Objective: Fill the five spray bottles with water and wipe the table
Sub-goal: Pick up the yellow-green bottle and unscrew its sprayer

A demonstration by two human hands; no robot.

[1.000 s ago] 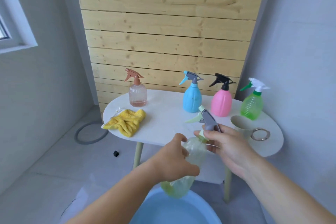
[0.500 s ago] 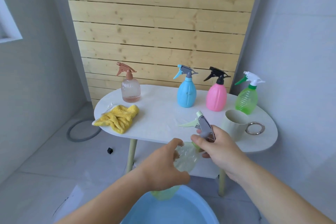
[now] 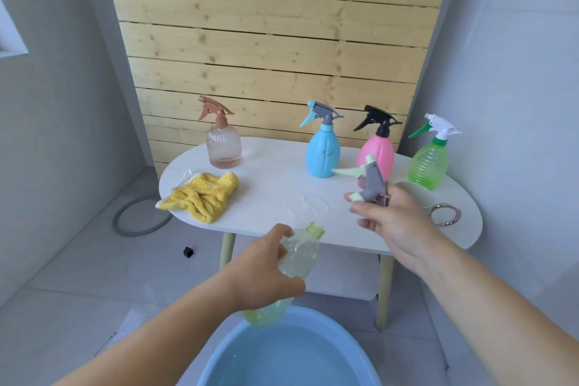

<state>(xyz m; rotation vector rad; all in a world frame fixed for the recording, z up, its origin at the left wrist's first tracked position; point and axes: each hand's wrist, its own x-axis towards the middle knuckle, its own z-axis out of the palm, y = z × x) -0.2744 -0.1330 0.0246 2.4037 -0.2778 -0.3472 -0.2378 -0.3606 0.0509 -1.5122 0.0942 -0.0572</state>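
Wood slats [image 3: 266, 41] backed the table [image 3: 275, 172], which bore a cloth [image 3: 200, 197] and the brown bottle [image 3: 224, 147], blue bottle [image 3: 322, 153], pink bottle [image 3: 377, 147] and green bottle [image 3: 429, 163]. Left hand [image 3: 266, 273] gripped the uncapped bottle [image 3: 300, 257], tilted above the basin [image 3: 291, 354]. Right hand [image 3: 398, 219] pinched the sprayer [image 3: 369, 180] over the table.

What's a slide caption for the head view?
Left hand holds the uncapped pale-green bottle over the blue basin; right hand holds its trigger head above the table.
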